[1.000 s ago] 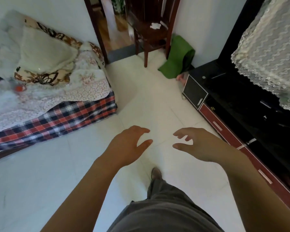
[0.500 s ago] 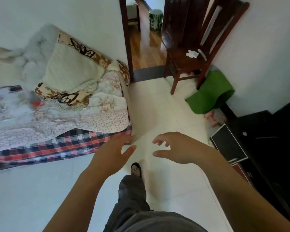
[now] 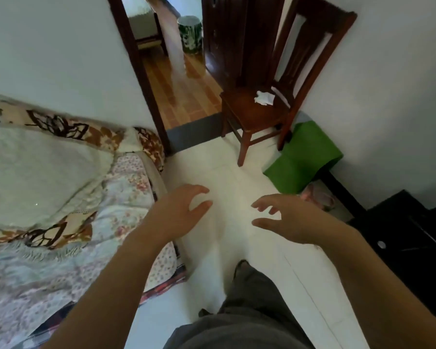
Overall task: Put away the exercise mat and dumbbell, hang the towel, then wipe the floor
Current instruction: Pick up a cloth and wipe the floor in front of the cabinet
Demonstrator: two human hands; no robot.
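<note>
Here the left hand [image 3: 176,210] and the right hand [image 3: 295,220] are stretched forward over the white floor [image 3: 237,172], and neither of them holds anything. The left hand has its fingers loosely bent and a little spread, with the thumb apart from them. The right hand is much the same, its fingers half curled and its thumb pointing to the left. The two hands are near each other but do not touch. The green mat [image 3: 305,162] is ahead on the right, bent over on the floor and leaning against the wall, just beside the back leg of the wooden chair [image 3: 252,114]. A small pink thing [image 3: 317,197] lies on the floor at the near edge of the mat; it is blurred, so I cannot tell if it is the dumbbell. On the chair seat lies a crumpled white piece [image 3: 264,98]; whether it is cloth or paper I cannot tell. The bed [image 3: 61,197] with flowered covers is at the left, its corner under the left forearm. A black cabinet [image 3: 413,235] stands at the right wall. Left of the chair a doorway [image 3: 181,96] shows a wooden floor in the next room. A leg [image 3: 252,298] in grey trousers shows low between the arms.
</note>
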